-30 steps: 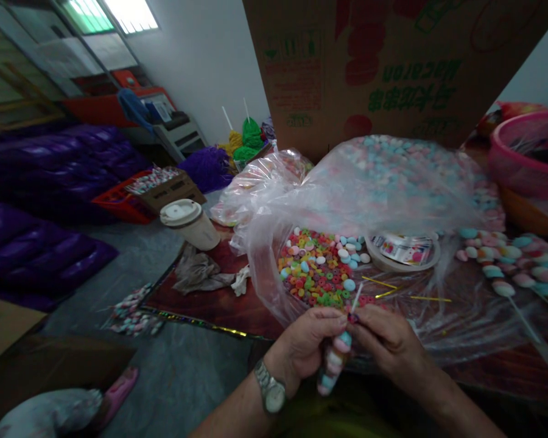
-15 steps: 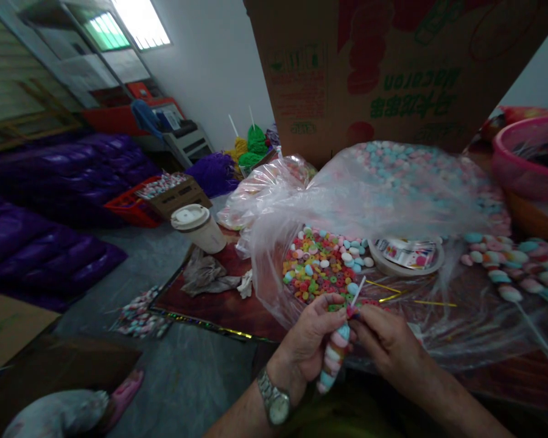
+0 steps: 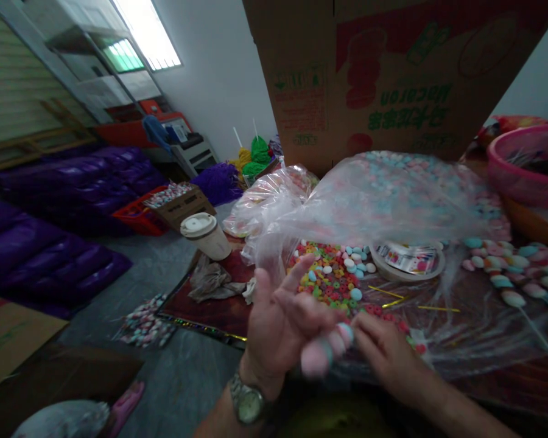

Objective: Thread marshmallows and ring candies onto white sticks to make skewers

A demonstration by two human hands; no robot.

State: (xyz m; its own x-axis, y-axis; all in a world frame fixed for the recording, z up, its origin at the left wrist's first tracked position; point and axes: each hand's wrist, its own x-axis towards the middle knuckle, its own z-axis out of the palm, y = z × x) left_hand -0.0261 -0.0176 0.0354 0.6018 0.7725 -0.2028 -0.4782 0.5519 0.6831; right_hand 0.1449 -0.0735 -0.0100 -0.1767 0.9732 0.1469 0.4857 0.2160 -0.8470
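Observation:
A candy skewer [image 3: 322, 351] of pink, white and blue pieces, blurred by motion, lies low in the middle between my hands. My right hand [image 3: 388, 353] is closed at its upper end, fingers pinched there. My left hand [image 3: 285, 322], with a watch on the wrist, is turned palm up with its fingers spread, the skewer passing in front of its lower fingers. Just beyond lie ring-shaped candies [image 3: 333, 283] and blue and white candies [image 3: 357, 261] on clear plastic. Yellow twist ties [image 3: 438, 308] are to the right of them.
A round tub [image 3: 408, 274] holds printed labels. A big bag of candies [image 3: 406, 194] stands before a cardboard box [image 3: 393, 79]. Finished skewers [image 3: 511, 267] and a pink basin [image 3: 525, 164] are at right. A lidded cup [image 3: 207, 237] and crumpled plastic [image 3: 212, 281] sit left.
My left hand has opened and turned palm up, moving left off the skewer's top. The skewer has tilted flatter, and its white stick tip no longer shows. The view has shifted slightly.

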